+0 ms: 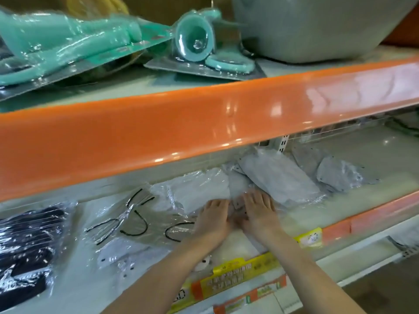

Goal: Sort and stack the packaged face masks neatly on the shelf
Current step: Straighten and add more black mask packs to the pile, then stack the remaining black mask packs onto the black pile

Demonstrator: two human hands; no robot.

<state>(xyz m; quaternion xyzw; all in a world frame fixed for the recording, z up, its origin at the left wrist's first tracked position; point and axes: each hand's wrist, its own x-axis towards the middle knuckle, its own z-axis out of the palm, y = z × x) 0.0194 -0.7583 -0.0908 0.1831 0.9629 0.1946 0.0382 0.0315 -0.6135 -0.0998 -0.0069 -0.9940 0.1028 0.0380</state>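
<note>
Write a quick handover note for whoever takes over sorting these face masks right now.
Left hand and right hand: side by side, fingers straight, pressing on a clear mask packet mid-shelf; no grip.
Grey mask packets: one at the fingertips, one tilted behind, one further right.
Black-looped packet and black packets lie to the left.
Done: colours roughly grouped.
Left: straighten and stack the grey packets on the shelf.

The lower white metal shelf, edged by an orange front strip carrying yellow price labels, bears clear plastic packets: black masks at the far left, a grey pack with black ear loops beside them, white mask packets mid-shelf, a tilted grey packet and another grey packet further right.
</note>
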